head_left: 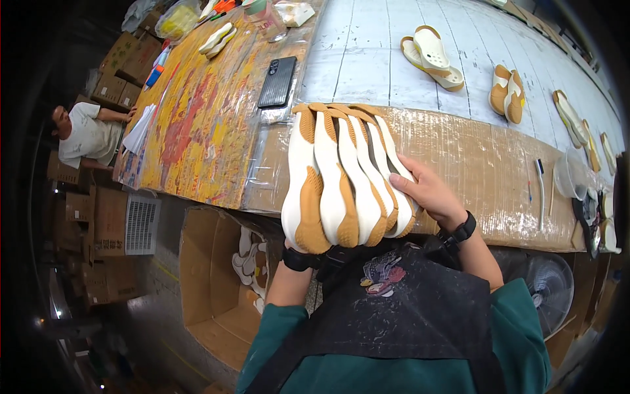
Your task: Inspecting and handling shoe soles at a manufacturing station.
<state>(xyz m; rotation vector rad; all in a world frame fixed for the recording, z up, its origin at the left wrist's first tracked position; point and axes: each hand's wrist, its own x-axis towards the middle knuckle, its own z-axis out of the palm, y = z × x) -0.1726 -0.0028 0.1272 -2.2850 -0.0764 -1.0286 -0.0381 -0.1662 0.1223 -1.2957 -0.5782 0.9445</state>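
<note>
Right hand (pixel 430 190): we see its thumb and fingers pressed against the row's right side, gripping the soles.
Left hand: hidden behind the row; we cannot tell how its fingers stand.
Shoe soles (pixel 357 177): smooth white, wavy bodies with textured tan patches, packed side by side over the worktop's near edge, before the black apron (pixel 400 302).
Long axis: near to far; we see broad rounded heels toward the apron, overlapping tan tips pointing away.
Worktop (pixel 479 167): cardboard under glossy, wrinkled film, beside white-painted boards.
Phone (pixel 277 82): dark, ribbed, beyond the tips, leftward.
</note>
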